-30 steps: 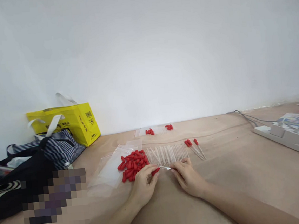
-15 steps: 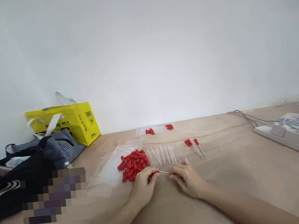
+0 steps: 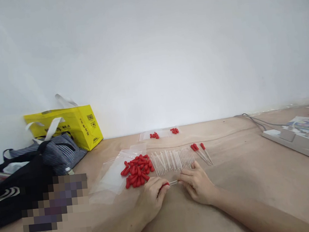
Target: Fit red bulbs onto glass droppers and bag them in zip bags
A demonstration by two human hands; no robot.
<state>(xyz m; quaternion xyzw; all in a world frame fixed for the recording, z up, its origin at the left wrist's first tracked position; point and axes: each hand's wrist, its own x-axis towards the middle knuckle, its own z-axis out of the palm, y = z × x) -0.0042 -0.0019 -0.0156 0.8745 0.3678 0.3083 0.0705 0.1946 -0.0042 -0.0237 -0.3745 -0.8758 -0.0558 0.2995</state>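
A small red rubber bulb (image 3: 165,184) is pinched in the closed fingertips of the left hand (image 3: 151,198), and a thin clear pipette tube (image 3: 173,182), held likewise by the right hand (image 3: 197,183), is laid left-to-right between them, its end touching the bulb, low over the pale wooden tabletop (image 3: 245,180).

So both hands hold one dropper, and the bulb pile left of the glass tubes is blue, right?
Not blue: the head view shows the bulb pile is red. It lies left of the glass tubes, and the left hand and right hand hold one dropper.
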